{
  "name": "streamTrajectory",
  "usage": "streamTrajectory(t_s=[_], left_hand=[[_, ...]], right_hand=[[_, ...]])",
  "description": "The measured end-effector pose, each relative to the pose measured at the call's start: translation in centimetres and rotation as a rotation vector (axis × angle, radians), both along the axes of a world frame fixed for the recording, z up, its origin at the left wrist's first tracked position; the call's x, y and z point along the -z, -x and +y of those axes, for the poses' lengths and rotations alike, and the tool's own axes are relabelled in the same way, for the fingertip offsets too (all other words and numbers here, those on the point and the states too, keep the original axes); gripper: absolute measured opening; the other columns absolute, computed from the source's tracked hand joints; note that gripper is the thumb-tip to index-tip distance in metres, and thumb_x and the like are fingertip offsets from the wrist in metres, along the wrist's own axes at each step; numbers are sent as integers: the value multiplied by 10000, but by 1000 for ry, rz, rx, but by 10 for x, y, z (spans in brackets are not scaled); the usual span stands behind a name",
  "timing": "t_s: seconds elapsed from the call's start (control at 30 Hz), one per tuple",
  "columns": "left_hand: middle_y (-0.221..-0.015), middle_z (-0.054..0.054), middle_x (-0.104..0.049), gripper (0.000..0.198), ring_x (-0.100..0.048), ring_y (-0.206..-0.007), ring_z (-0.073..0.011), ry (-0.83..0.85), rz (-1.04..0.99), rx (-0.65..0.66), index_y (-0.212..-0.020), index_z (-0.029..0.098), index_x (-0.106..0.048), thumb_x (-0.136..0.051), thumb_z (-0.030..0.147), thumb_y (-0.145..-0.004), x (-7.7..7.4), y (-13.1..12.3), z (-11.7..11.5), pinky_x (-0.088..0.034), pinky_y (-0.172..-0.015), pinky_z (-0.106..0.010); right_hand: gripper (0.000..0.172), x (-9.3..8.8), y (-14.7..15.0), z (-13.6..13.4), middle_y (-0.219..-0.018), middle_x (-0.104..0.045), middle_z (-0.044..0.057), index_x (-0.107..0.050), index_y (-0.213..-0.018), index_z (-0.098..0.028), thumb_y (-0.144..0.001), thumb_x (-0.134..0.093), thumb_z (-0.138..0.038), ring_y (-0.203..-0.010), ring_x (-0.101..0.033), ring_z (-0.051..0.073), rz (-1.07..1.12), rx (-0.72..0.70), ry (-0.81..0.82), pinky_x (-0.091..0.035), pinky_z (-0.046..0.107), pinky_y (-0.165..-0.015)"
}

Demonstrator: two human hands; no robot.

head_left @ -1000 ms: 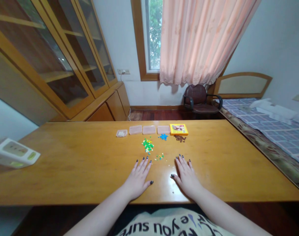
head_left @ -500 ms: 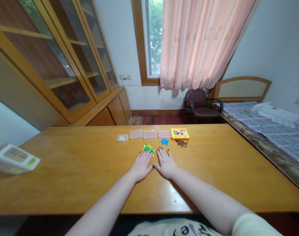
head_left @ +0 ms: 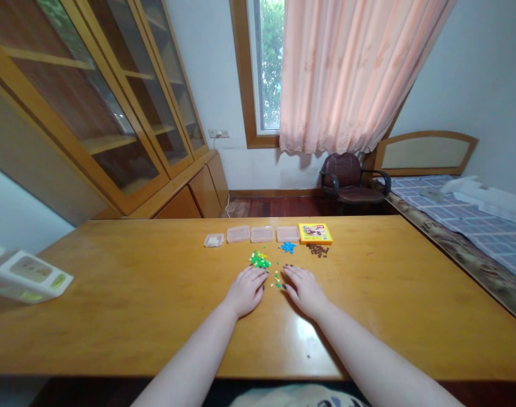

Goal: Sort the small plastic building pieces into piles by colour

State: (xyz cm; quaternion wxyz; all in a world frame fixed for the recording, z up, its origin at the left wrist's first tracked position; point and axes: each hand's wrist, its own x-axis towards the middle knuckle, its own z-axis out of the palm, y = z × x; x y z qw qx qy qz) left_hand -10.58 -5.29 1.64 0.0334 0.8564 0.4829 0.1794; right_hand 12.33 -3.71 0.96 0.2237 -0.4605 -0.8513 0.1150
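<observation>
My left hand (head_left: 246,289) rests on the table, fingers extended and holding nothing, its fingertips at the near edge of a pile of small green, yellow and white pieces (head_left: 260,260). Across a narrow gap lies my right hand (head_left: 305,289), also with fingers apart and nothing held. Between the two hands are several scattered green and pale pieces (head_left: 277,281). Beyond my right hand sit a small heap of blue pieces (head_left: 288,247) and, farther right, a spread of brown pieces (head_left: 318,250). The pieces are too small to name by kind.
Along the far side stand clear plastic trays (head_left: 262,234), a small clear box (head_left: 214,241) and a yellow box (head_left: 315,233) with a printed picture. A white container (head_left: 26,274) is at the table's left. A chair (head_left: 346,178) stands beyond the wooden table (head_left: 147,294).
My hands have moved apart and slightly back toward me, the right one rightward. The loose pieces between them now show more fully. The view has shifted slightly.
</observation>
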Motion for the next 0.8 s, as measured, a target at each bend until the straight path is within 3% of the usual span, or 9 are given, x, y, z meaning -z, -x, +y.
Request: streamTrajectory(t_s=[0.13,0.23,0.37,0.53,0.67,0.8], left_hand=[[-1412,-48,-396,557,-320,-1310,-245,57,99,115,-1340,270,-409,-505,296,-792,-3,-8,0,-214,-1103,-484],[-1473,-58,-283,599,-217,-1355,-279,89,127,76,-1361,292,-371,-528,373,-789,-3,-11,3,-163,-1101,-531],[-1478,-57,-269,567,-185,-1364,-283,109,128,10,-1345,305,-390,-519,411,-802,0,-11,6,-127,-1102,-549],[-1454,-82,-309,537,-193,-1358,-280,87,80,-116,-1329,259,-408,-486,428,-825,9,-7,8,-125,-1100,-553],[-1427,-79,-349,487,-220,-1346,-270,64,46,-139,-1283,250,-451,-475,430,-831,10,-5,9,-145,-1099,-546],[-1352,-65,-443,345,-297,-1304,-256,14,-16,-215,-1153,238,-549,-466,338,-834,5,-4,12,-192,-1095,-519]], right_hand=[[542,-2,8,-7,-1408,-394,92,-394,-1361,-187,-876,-408,-427,-1316,-294,236,-104,-5,39,-159,447,-1096],[635,-2,14,5,-1456,-299,114,-399,-1360,-199,-828,-447,-541,-1352,-185,295,-155,64,50,-64,518,-1087],[742,-3,24,31,-1490,-199,134,-387,-1367,-215,-771,-457,-652,-1364,-89,340,-220,19,63,-4,570,-1057],[645,-8,36,52,-1444,-320,113,-441,-1330,-196,-813,-461,-581,-1351,-151,309,-179,-53,-6,-19,530,-1077],[410,-10,30,48,-1337,-472,82,-573,-1199,-211,-861,-459,-414,-1298,-278,260,-73,-79,-96,-65,479,-1091],[322,-15,23,41,-1312,-501,38,-636,-1113,-283,-824,-519,-364,-1268,-324,254,-40,-221,-87,-117,475,-1080]])
